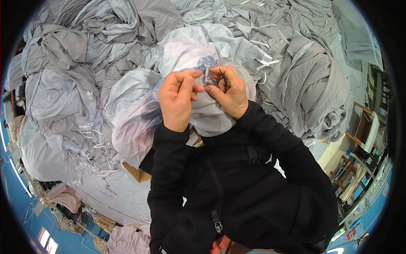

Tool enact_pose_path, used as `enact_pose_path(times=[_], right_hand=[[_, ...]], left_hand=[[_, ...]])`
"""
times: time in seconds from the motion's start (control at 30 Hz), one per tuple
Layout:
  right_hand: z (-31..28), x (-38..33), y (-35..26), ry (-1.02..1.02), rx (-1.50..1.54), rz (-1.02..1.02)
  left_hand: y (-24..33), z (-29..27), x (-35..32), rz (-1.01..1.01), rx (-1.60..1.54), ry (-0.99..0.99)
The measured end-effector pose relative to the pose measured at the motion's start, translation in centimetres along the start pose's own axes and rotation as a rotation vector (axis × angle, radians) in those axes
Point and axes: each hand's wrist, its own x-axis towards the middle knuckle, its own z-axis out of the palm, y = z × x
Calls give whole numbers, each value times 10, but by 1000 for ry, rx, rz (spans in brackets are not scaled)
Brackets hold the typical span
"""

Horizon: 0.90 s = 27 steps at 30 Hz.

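The grey cloth (211, 115) hangs in loose, soft folds, its top edge bunched up small; the slim dark tool (223, 76), partly hidden, tilts just right of the cloth's bunched edge.

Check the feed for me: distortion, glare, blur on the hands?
Head view: strong fisheye bending toward the edges; head view: left hand, right hand and gray fabric between them look fairly sharp; head view: the white patch at lower left looks blown out.
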Motion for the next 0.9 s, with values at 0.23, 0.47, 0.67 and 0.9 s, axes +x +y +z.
enact_pose_path(times=[0.23, 0.47, 0.67, 0.9], right_hand=[[7, 1, -10, 11, -14, -23], [6, 3, -10, 23, -88, -140], [1, 1, -9, 15, -42, -90], [3, -1, -7, 1, -8, -33]], left_hand=[[6, -10, 11, 365, 885, -167], [38, -81, 0, 704, 1543, -199], [76, -138, -40, 412, 1561, 106], [25, -42, -41, 222, 714, 6]])
